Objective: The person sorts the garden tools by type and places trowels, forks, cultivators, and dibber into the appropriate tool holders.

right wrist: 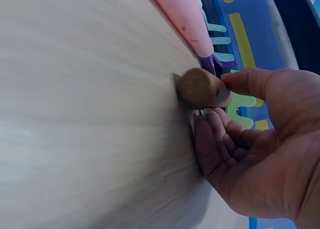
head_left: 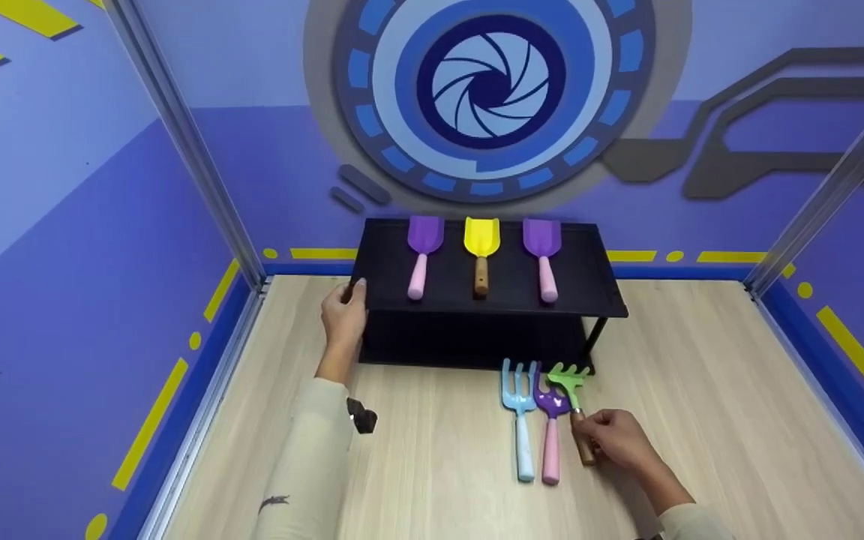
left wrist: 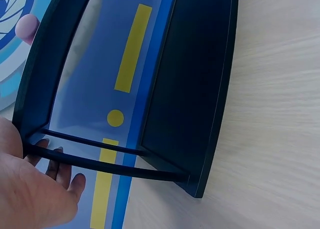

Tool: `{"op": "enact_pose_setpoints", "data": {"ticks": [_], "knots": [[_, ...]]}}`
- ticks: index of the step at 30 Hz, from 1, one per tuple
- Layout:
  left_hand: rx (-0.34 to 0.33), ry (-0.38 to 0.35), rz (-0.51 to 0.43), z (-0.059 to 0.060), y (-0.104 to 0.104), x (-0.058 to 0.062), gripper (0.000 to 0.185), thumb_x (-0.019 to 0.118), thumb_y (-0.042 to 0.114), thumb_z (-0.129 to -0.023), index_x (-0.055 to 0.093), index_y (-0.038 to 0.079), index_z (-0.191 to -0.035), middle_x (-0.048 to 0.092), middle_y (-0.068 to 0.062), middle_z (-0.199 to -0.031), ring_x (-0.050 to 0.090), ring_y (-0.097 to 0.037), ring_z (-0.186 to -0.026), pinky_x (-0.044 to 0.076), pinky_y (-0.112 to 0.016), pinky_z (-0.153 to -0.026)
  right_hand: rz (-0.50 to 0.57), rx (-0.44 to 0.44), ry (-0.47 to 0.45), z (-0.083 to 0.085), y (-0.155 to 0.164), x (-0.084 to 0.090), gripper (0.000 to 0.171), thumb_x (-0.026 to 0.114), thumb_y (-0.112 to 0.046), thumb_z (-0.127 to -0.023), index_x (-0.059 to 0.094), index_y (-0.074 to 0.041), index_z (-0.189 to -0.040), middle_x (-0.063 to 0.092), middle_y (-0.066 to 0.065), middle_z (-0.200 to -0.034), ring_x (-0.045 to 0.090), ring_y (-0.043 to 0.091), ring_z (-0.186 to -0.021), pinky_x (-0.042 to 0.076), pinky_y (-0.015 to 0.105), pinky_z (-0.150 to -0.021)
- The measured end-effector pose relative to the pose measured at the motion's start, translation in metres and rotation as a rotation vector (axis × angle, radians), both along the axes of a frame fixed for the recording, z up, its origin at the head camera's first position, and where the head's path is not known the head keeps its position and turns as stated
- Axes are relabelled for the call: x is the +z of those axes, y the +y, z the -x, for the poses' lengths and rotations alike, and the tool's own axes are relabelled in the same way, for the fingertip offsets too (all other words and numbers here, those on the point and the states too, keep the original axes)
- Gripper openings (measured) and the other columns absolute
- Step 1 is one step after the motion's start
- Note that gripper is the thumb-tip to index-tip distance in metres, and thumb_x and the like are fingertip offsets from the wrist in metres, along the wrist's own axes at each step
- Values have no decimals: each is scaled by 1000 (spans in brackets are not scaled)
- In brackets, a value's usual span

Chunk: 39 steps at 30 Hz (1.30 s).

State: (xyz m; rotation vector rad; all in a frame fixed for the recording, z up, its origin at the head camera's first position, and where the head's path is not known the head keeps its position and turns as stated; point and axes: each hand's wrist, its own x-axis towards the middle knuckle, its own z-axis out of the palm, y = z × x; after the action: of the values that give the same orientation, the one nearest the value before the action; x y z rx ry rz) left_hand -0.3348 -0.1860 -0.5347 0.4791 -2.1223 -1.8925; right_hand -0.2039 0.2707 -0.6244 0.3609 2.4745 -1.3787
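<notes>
A black two-level shelf (head_left: 597,289) stands at the back of the wooden table. My left hand (head_left: 343,315) grips its left end, thumb on the top edge; the left wrist view shows the fingers (left wrist: 62,171) behind the shelf's (left wrist: 195,89) thin side bars. On the table in front lie a green rake (head_left: 568,377) with a wooden handle, a purple fork (head_left: 551,420) with a pink handle and a light blue fork (head_left: 520,412). My right hand (head_left: 589,435) pinches the rake's wooden handle (right wrist: 202,88) between thumb and fingers, low on the table.
On the shelf's top lie a purple scoop (head_left: 423,247), a yellow scoop (head_left: 481,244) and another purple scoop (head_left: 542,244), handles toward me. Blue walls with metal corner posts (head_left: 199,165) close the table on three sides.
</notes>
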Motion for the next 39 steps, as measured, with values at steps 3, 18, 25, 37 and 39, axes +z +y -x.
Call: {"op": "enact_pose_setpoints", "data": {"ticks": [3, 18, 25, 37, 39], "knots": [[-5, -3, -2, 0, 0, 1, 36, 59, 38, -110, 70, 6, -122, 68, -14, -121, 63, -23, -106, 58, -41, -99, 7, -10, -2, -1, 2, 0, 26, 68, -19, -99, 70, 6, -107, 68, 9, -92, 61, 17, -81, 53, 30, -65], [15, 36, 123, 4, 3, 0, 31, 56, 36, -111, 63, 6, -104, 56, -5, -91, 53, -23, -89, 43, -35, -82, 15, -41, -9, -6, 8, 6, 25, 68, -17, -100, 71, 6, -106, 66, 6, -85, 58, 16, -75, 48, 29, -62], [29, 10, 143, 3, 1, -1, 35, 55, 36, -112, 67, 4, -120, 65, -15, -109, 60, -26, -99, 49, -38, -91, 44, -33, 9, -6, 7, 4, 24, 69, -18, -102, 70, 5, -107, 65, 5, -88, 56, 16, -77, 47, 29, -60], [1, 31, 95, 1, 0, -1, 32, 54, 37, -112, 64, 7, -109, 59, -6, -100, 57, -19, -89, 50, -30, -81, -11, 13, 88, -4, 3, 11, 16, 68, -11, -101, 67, 4, -103, 64, 6, -82, 57, 16, -71, 46, 28, -56], [5, 36, 99, 2, 1, -1, 31, 55, 36, -112, 64, 7, -108, 59, -6, -98, 55, -20, -90, 48, -31, -82, -7, 5, 100, -1, 2, 12, 17, 69, -12, -100, 68, 5, -103, 63, 5, -82, 56, 16, -71, 46, 28, -56]]}}
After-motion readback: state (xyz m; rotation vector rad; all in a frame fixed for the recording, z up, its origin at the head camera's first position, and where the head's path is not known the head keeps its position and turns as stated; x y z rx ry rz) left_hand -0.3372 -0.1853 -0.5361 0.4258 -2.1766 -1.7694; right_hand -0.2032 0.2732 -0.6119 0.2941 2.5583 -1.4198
